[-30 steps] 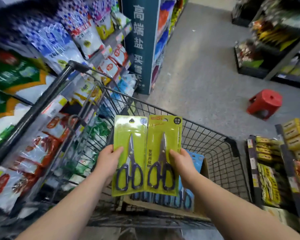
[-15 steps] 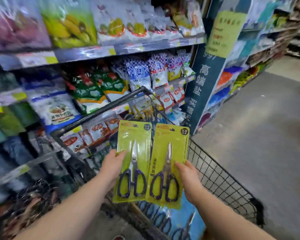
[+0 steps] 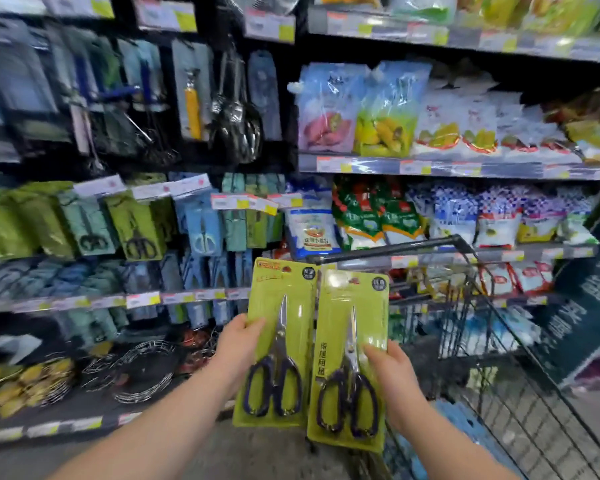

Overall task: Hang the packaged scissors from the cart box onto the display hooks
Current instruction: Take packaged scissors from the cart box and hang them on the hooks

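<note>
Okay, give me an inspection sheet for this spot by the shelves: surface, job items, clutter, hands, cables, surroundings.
Surface: no table in view; grey floor below the arms.
Job's things: left scissors pack and right scissors pack, both green, upright, side by side, not yet hung; hung green packs on the display ahead.
Clutter: wire racks on a low shelf.
Grips: left hand pinches the left pack's edge; right hand pinches the right pack's edge.
Cables: nothing seen.
Surroundings: wire cart on the right; hanging utensils; bagged foods on shelves.
</note>
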